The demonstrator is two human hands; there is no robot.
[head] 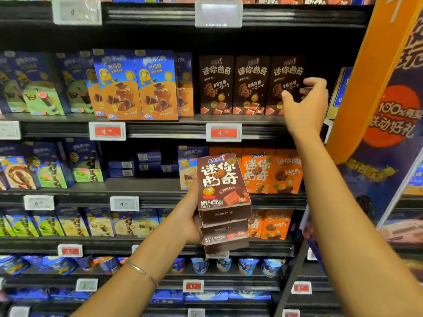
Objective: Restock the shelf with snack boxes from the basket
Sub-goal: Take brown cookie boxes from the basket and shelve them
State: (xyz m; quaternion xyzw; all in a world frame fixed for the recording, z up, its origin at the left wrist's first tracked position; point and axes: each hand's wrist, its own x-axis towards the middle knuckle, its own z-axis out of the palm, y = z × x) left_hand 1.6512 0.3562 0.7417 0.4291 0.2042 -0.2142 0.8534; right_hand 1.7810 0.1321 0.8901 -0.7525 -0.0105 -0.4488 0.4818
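Note:
My left hand (191, 216) grips a stack of three brown cookie boxes (223, 197) from the left side, held in front of the middle shelves. On the upper shelf (160, 118) stand three matching dark brown boxes in a row. My right hand (305, 104) reaches up to the rightmost brown box (287, 78). Its thumb lies across the box front and its fingers curl round the right edge. The basket is out of view.
Blue and orange snack boxes (137, 85) fill the shelf to the left of the brown row. Orange cookie boxes (272, 170) stand one shelf below. Price tags (223, 132) line the shelf edges. An orange and purple promotional panel (375, 88) borders the right side.

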